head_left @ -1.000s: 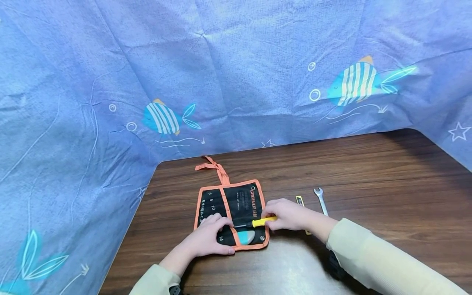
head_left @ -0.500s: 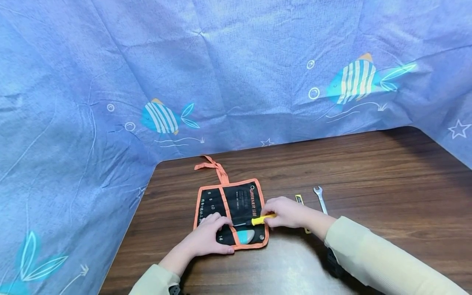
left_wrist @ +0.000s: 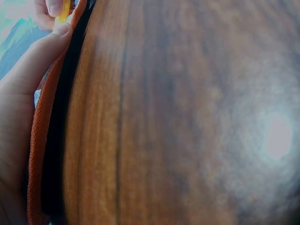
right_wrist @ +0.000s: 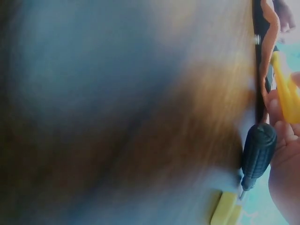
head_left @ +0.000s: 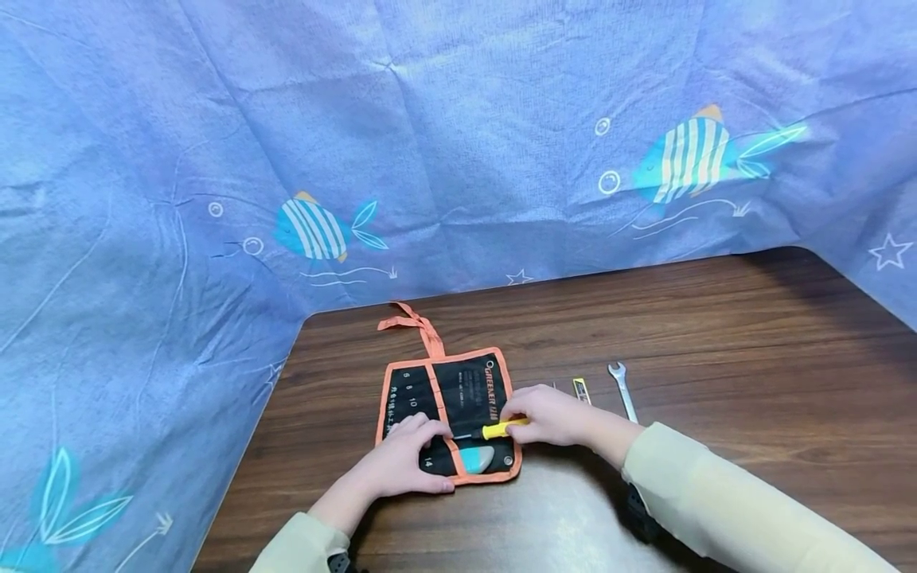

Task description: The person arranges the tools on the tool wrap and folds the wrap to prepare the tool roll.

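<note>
A black tool pouch with orange trim (head_left: 466,382) lies flat on the table. My left hand (head_left: 404,458) rests on its lower left part, index fingertip at the orange pocket edge and thumb along the near border. In the left wrist view, the thumb (left_wrist: 40,58) lies along the orange trim. My right hand (head_left: 548,418) pinches the yellow handle of a screwdriver (head_left: 496,430). Its shaft points left into the pocket edge by the left index fingertip, and the tip is hidden. Just below it, a teal and grey rounded handle (head_left: 476,459) sticks out of a pocket.
Behind the right forearm lie an open-end wrench (head_left: 622,387) and a yellow and black item (head_left: 581,390), both partly hidden. The right wrist view shows a dark-handled screwdriver (right_wrist: 258,147) beside the hand. Orange ties (head_left: 423,326) trail toward the blue curtain (head_left: 458,143).
My right hand has moved slightly left with the yellow screwdriver, and less of the shaft shows at the pocket edge. My left hand stays put on the pouch.
</note>
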{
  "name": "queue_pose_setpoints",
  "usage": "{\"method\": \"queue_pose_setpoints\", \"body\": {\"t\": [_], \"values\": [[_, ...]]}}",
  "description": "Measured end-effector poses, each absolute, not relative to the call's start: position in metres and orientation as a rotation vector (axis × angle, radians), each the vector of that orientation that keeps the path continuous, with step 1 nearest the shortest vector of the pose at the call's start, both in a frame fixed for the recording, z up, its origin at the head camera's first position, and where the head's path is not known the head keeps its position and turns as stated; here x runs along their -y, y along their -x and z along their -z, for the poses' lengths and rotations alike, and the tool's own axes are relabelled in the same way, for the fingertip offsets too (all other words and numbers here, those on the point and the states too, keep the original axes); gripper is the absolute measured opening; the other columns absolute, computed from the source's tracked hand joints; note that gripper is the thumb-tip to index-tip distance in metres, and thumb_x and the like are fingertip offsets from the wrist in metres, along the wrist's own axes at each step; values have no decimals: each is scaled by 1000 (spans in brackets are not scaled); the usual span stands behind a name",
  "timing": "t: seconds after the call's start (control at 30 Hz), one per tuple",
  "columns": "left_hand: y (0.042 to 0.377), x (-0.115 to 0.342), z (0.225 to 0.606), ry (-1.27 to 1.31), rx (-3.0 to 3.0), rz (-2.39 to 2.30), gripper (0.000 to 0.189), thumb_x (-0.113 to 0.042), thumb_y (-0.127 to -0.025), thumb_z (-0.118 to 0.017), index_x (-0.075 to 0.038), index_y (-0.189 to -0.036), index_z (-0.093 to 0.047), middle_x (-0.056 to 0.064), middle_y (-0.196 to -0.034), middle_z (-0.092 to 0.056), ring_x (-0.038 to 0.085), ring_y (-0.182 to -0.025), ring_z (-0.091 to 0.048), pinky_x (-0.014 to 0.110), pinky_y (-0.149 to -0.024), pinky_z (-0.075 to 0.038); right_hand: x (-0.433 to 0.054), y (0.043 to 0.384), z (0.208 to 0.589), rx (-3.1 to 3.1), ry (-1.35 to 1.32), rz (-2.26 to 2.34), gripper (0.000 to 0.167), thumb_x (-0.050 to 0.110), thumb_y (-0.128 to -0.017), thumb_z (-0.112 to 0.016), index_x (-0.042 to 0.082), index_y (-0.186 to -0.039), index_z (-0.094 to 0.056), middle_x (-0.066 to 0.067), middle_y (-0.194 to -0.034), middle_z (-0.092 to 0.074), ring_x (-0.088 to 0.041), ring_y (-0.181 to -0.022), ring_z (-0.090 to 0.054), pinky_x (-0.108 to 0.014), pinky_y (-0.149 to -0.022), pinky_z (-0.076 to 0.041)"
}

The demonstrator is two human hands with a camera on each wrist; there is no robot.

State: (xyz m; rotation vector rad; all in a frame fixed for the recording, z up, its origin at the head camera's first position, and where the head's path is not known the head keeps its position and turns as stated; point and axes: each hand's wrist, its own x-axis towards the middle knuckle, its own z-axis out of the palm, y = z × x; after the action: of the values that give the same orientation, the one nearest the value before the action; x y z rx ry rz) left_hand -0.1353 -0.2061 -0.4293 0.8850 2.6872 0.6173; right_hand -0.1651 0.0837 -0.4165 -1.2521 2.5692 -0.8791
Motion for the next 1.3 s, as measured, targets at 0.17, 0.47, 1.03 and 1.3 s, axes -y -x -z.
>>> {"method": "queue_pose_setpoints", "body": {"t": [0.17,0.47,1.03,1.3], "values": [[135,208,429,-879,-2694,-628,62,-69,-71,-64,-31,-119,-54,-13,-92,-43,9,-86,-42,35,-75,-36,-80,166,417,-2591,1222,873,12,18,-85,-60,15,-94,-69,12,-85,-54,-5,-72,-48,-23,-67,-44],[134,206,430,-858,-2676,-632,63,-70,-71,-63,-31,-120,-53,-12,-93,-43,10,-87,-42,36,-76,-36,-82,164,421,-2623,1277,840,10,18,-86,-62,14,-94,-68,11,-86,-53,-5,-73,-48,-23,-68,-43],[134,206,430,-886,-2696,-644,62,-68,-72,-63,-32,-122,-53,-12,-93,-42,9,-87,-41,34,-75,-36,-109,154,426,-2723,1227,762,12,19,-82,-69,20,-85,-57,10,-81,-45,-5,-72,-41,-23,-64,-40],[129,205,432,-921,-2797,-684,56,-64,-74,-65,-29,-117,-56,-15,-93,-43,6,-85,-40,29,-74,-38,-108,154,422,-2725,1238,763,11,17,-83,-67,19,-82,-57,10,-80,-46,-5,-71,-41,-23,-64,-40]]}}
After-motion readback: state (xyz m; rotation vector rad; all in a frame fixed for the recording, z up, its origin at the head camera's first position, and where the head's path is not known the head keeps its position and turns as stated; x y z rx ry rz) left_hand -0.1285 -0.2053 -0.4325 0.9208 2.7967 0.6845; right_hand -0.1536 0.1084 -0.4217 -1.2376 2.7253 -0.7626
